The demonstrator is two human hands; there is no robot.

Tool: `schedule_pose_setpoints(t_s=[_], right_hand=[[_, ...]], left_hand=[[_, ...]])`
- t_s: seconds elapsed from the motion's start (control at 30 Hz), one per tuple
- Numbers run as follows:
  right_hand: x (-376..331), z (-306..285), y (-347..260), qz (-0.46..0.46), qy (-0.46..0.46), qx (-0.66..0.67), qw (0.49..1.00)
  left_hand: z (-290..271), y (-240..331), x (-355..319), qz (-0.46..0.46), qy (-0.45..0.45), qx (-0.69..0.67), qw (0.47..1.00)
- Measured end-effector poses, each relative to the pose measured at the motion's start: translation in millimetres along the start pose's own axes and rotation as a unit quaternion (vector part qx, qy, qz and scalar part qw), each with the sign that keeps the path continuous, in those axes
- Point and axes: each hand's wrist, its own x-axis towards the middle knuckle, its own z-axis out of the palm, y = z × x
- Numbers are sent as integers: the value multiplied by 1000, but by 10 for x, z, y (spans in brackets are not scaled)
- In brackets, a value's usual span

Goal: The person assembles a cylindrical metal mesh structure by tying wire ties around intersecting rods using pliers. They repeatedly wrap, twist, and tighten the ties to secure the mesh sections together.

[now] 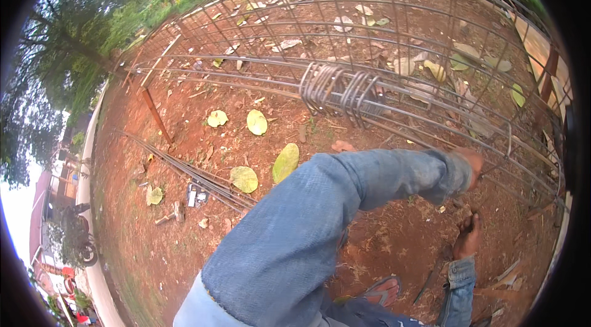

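Open below the left sleeve [283, 222], over bare red dirt [381, 247], right up to the right hand [468, 239]. Blocked ahead by rebar stirrups [338, 90] bunched on long bars [277, 83], and a rebar mesh [392, 7] with small holes. Cluttered at the left by loose rods [197, 174] and a stake [155, 115].

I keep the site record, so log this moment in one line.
Left hand: beside steel bars, grip unclear | Right hand: low near soil, grip unclear | Stirrups: bunched around bars
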Motion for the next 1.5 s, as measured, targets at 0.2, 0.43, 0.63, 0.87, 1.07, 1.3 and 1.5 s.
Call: schedule_pose_setpoints(t_s=[0.2, 0.43, 0.63, 0.87, 1.07, 1.3, 1.5], right_hand=[[261, 246, 49, -68, 12, -68, 995], [300, 313, 71, -64, -62, -22, 996], [593, 500, -98, -143, -90, -22, 985], [792, 628, -164, -208, -87, -128, 966], [760, 620, -238, -172, -166, -13, 971], [769, 602, -242, -162, -120, -36, 979], [894, 637, -328, -294, -162, -52, 941]], left_hand=[[27, -117, -58, 8, 16, -47, 999], [178, -125, 29, 15, 36, -75, 996], [183, -215, 48, 47, -26, -290, 956], [142, -199, 41, 35, -21, -356, 933], [133, -281, 90, 58, -26, -342, 938], [68, -240, 68, 41, -26, -394, 918], [88, -239, 74, 43, -18, -383, 923]])
